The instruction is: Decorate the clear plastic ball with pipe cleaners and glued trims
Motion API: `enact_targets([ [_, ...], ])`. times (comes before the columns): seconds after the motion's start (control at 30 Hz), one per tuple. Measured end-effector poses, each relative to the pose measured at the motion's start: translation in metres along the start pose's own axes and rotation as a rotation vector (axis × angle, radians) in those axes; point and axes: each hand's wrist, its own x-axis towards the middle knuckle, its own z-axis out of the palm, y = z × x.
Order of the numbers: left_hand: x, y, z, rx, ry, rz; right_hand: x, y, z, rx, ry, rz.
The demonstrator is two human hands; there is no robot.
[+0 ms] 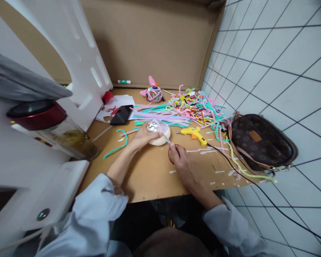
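My left hand (144, 137) is closed around a clear, shiny ball (152, 126) with a pale lilac strip across it and a cream-coloured lower part. In my right hand (179, 159) is a pair of scissors (170, 156) with red handles. Its blades point up and left, against the right side of the ball by the strip; whether they touch it I cannot tell. Just right of the ball lies a yellow hot glue gun (194, 134), its nozzle facing left. Behind my hands, straight lilac and teal pipe cleaners (160, 116) lie in a row.
A tangled heap of coloured pipe cleaners (195, 107) lies at the back right, near a pink decorated ball (153, 93). A black phone (122, 114) rests on paper. A brown handbag (262, 142) stands right, a glass jar (69, 139) left. The glue gun's black cord (246, 173) crosses the table edge.
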Motion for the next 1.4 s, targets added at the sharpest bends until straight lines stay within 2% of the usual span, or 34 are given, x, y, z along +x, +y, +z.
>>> enact_targets([
  [0.13, -0.001, 0.001, 0.001, 0.008, 0.017, -0.009, -0.003, -0.012, -0.004, -0.027, -0.066, -0.018],
  [0.27, -0.001, 0.000, 0.000, 0.026, 0.012, -0.006, -0.011, -0.014, -0.015, -0.015, -0.045, -0.049],
  [0.4, 0.000, -0.002, -0.002, 0.025, -0.004, -0.010, -0.022, 0.011, -0.025, -0.010, -0.104, 0.044],
  [0.53, 0.000, -0.002, -0.002, 0.046, 0.016, -0.005, -0.024, 0.050, -0.025, -0.067, -0.271, 0.177],
  [0.6, 0.000, 0.000, -0.002, 0.057, 0.024, -0.015, -0.022, 0.063, -0.026, -0.084, -0.338, 0.196],
  [0.73, -0.002, 0.004, -0.001, 0.065, 0.033, -0.026, -0.014, 0.071, -0.034, -0.117, -0.434, 0.151],
  [0.8, -0.002, 0.005, -0.001, 0.061, 0.030, -0.031, -0.007, 0.068, -0.038, -0.098, -0.433, 0.160],
  [0.9, -0.002, 0.007, -0.001, 0.074, 0.042, -0.046, 0.013, 0.059, -0.036, 0.150, -0.308, 0.255],
  [1.0, -0.002, 0.006, -0.001, 0.078, 0.054, -0.039, 0.046, 0.045, -0.018, 0.655, -0.166, 0.393],
  [1.07, -0.002, 0.005, -0.001, 0.071, 0.056, -0.038, 0.068, 0.034, -0.001, 0.911, -0.017, 0.483],
  [1.1, -0.001, 0.004, -0.001, 0.068, 0.054, -0.040, 0.076, 0.029, 0.007, 0.962, 0.092, 0.510],
  [1.17, -0.001, 0.003, -0.001, 0.061, 0.046, -0.039, 0.086, 0.020, 0.020, 0.983, 0.264, 0.480],
  [1.23, 0.000, 0.002, 0.000, 0.057, 0.034, -0.025, 0.085, 0.014, 0.026, 0.950, 0.346, 0.384],
  [1.33, -0.001, 0.003, 0.000, 0.062, 0.024, -0.014, 0.075, 0.010, 0.027, 0.873, 0.374, 0.235],
  [1.4, -0.001, 0.004, 0.000, 0.065, 0.019, -0.022, 0.068, 0.008, 0.026, 0.814, 0.352, 0.190],
])
